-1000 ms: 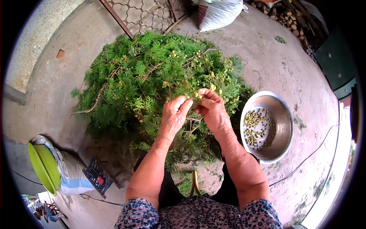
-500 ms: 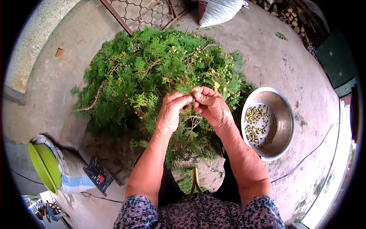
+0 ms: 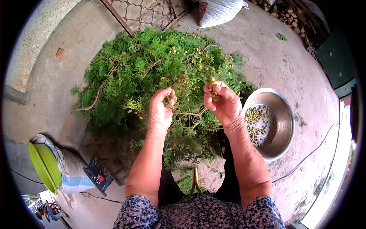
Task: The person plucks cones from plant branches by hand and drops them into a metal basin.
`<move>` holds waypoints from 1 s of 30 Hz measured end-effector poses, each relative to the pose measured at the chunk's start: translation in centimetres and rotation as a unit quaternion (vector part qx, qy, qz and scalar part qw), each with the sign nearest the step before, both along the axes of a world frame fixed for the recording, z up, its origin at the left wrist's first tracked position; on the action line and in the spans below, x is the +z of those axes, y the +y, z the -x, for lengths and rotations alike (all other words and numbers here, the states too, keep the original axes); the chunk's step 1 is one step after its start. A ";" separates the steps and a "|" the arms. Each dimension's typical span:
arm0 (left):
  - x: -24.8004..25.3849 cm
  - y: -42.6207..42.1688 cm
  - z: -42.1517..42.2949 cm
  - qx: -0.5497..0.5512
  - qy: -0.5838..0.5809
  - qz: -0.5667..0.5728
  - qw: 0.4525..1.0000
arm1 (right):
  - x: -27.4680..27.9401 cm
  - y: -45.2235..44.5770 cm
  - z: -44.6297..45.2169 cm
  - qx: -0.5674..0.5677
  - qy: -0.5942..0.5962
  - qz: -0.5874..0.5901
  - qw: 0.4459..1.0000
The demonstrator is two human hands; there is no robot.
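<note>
- Head view: loose berries (image 3: 261, 119) lie in the metal bowl (image 3: 283, 124), covering only part of its bottom; that much looks picked.
- Plenty remains, as far as one can judge: the pile of leafy branches (image 3: 152, 68) spreads over the floor (image 3: 263, 53) in front of the person, with pale green berries among its leaves.
- The right hand (image 3: 212, 92) pinches what look like a few green berries between thumb and fingers, above the pile and near the bowl.
- The left hand (image 3: 170, 98) is loosely curled over the pile; whether it holds a scrap of sprig, I cannot tell.
- The right forearm (image 3: 248, 156) passes just beside the bowl, and bare stems (image 3: 93, 99) cross the pile.
- Around: a white sack (image 3: 220, 14), firewood (image 3: 291, 19), a green basin (image 3: 44, 168) and a cable (image 3: 301, 165).
</note>
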State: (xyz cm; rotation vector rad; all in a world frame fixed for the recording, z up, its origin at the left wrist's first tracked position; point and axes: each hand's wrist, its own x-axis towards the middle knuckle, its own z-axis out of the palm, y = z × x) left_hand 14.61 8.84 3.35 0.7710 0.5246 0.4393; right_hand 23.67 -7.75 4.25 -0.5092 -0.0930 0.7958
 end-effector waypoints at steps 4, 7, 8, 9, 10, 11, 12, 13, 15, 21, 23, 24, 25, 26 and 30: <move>0.3 0.1 -0.1 0.007 0.014 -0.042 0.999 | -0.3 0.0 0.2 -0.007 -0.006 0.081 0.997; 0.4 0.1 -0.1 0.013 0.011 -0.069 0.997 | -1.2 0.4 0.7 -0.027 0.045 0.205 0.977; 0.3 0.2 -0.1 0.009 0.013 -0.071 0.997 | -1.2 0.6 0.8 -0.028 0.044 0.204 0.978; 0.3 0.2 -0.1 0.005 0.014 -0.072 0.997 | -1.2 0.8 0.9 -0.035 0.060 0.231 0.971; 0.3 0.2 0.0 0.005 0.014 -0.072 0.997 | -1.3 0.8 1.0 -0.042 0.075 0.257 0.963; 0.4 0.2 0.2 -0.002 0.011 -0.073 0.997 | -1.8 1.0 0.9 -0.037 0.050 0.258 0.964; 0.5 0.3 0.2 -0.009 0.007 -0.074 0.997 | -2.1 1.0 0.9 -0.038 0.050 0.257 0.964; 0.4 0.4 0.1 -0.009 0.007 -0.074 0.997 | -2.3 1.1 0.9 -0.044 0.013 0.274 0.961; 0.2 0.6 0.0 -0.023 0.042 -0.114 0.992 | -1.9 1.5 1.3 -0.050 -0.056 0.301 0.951; 0.6 0.0 -0.2 -0.055 0.085 -0.172 0.980 | -1.3 1.9 1.9 0.060 -0.273 0.411 0.868; 0.6 0.0 -0.2 -0.082 0.087 -0.178 0.977 | -1.7 2.1 1.9 0.058 -0.318 0.449 0.833; 0.6 0.0 -0.1 -0.082 0.086 -0.178 0.977 | -1.9 2.3 1.9 0.058 -0.319 0.449 0.833; 0.7 0.1 0.0 -0.089 0.120 -0.224 0.963 | -2.3 2.4 2.0 0.032 -0.299 0.444 0.844; 0.7 0.2 0.0 -0.096 0.154 -0.270 0.946 | -2.6 2.4 2.1 0.006 -0.279 0.439 0.854; 0.0 0.2 -0.1 -0.060 0.199 -0.583 0.786 | -3.0 2.7 3.0 -0.002 -0.246 0.428 0.870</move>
